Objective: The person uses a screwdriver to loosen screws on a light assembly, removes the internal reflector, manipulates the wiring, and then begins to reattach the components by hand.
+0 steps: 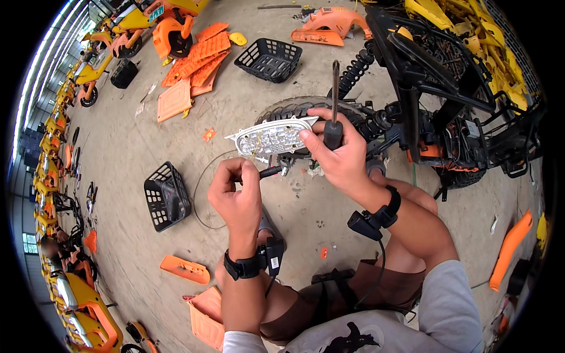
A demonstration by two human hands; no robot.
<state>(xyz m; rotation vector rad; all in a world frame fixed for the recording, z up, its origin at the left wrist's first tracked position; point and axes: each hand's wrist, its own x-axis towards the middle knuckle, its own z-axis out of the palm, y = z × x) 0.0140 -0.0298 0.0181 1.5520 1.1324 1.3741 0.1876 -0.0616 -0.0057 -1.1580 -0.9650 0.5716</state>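
Observation:
My right hand [340, 154] is closed on two things. Between thumb and fingers it holds the end of an oval, silvery-white ribbed housing [273, 137] that has pointed tabs at its ends. Against the palm it keeps a screwdriver [333, 134], dark-handled, its shaft pointing up and away. Below the housing's left part is my left hand [236, 187], fingers curled together in a pinch. What sits in that pinch is hidden. A short black rod-like part [270, 172] shows just right of those fingers; whether they touch it, I cannot tell.
A stripped vehicle frame [412, 88] with a tyre [288, 110] and a coil spring [355, 73] stands ahead and right. Black baskets [166, 197] [269, 59], orange panels [197, 62] and a thin cable [196, 197] lie on the concrete floor. Yellow scooters [82, 312] line the left.

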